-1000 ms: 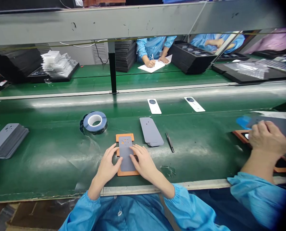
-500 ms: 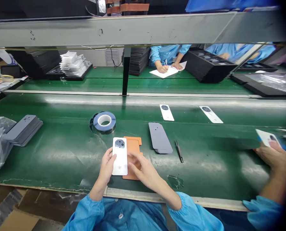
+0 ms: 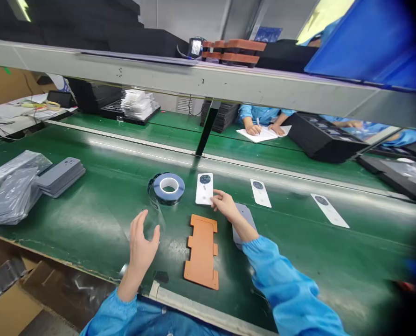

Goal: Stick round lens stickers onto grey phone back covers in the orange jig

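Note:
A white phone back cover (image 3: 204,192) with a dark round camera area lies at or just above the green bench, its right edge between the fingertips of my right hand (image 3: 225,206). My left hand (image 3: 141,242) is open and holds nothing, fingers spread over the bench below a roll of blue tape (image 3: 169,187) with a white core. Between my hands lies an orange notched fixture (image 3: 201,252), bare on top. Grey phone-shaped sheets (image 3: 246,217) are partly hidden under my right forearm.
Two more white back covers (image 3: 261,193) (image 3: 330,211) lie to the right. At left are a stack of grey sheets (image 3: 63,175) and plastic-wrapped stacks (image 3: 14,198). A metal shelf beam (image 3: 201,84) crosses above. Across the bench, a person's hand (image 3: 253,128) writes on paper.
My right hand has carried the white back cover forward, off the orange fixture. My left hand has let go of it and opened. My view has tilted and shifted left.

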Tool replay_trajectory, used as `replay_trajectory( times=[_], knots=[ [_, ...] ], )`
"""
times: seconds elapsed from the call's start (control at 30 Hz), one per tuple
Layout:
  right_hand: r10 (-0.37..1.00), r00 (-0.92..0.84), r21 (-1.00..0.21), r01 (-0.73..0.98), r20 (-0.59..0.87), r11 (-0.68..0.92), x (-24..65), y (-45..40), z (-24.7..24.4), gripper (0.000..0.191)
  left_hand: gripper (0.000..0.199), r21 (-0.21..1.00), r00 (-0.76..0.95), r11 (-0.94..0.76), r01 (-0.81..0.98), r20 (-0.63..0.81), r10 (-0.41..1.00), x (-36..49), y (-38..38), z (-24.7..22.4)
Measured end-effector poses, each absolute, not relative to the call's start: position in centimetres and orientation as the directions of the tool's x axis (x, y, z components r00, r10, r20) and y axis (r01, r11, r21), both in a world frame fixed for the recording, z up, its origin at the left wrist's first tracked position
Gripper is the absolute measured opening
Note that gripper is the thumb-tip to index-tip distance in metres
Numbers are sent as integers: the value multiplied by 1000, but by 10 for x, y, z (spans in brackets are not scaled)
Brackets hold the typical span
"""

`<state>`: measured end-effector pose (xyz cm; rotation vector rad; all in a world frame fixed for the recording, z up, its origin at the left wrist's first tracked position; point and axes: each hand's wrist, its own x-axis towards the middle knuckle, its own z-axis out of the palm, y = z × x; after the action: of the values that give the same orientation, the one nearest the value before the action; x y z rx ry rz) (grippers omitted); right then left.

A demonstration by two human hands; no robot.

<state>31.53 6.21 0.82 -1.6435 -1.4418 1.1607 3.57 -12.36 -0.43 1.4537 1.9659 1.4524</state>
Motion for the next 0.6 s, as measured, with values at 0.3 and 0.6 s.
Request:
replay_trajectory(
  times=[0.3, 0.6],
  knots=[
    [975, 97, -733, 645, -201, -215, 305, 137, 19, 30, 49, 981, -219, 188, 57, -171, 961, 8, -110, -29],
    [931, -351, -814, 567, -99, 127, 243, 31, 13, 25, 86, 937, 178, 293, -188, -261, 949, 2, -127, -10]
  ],
)
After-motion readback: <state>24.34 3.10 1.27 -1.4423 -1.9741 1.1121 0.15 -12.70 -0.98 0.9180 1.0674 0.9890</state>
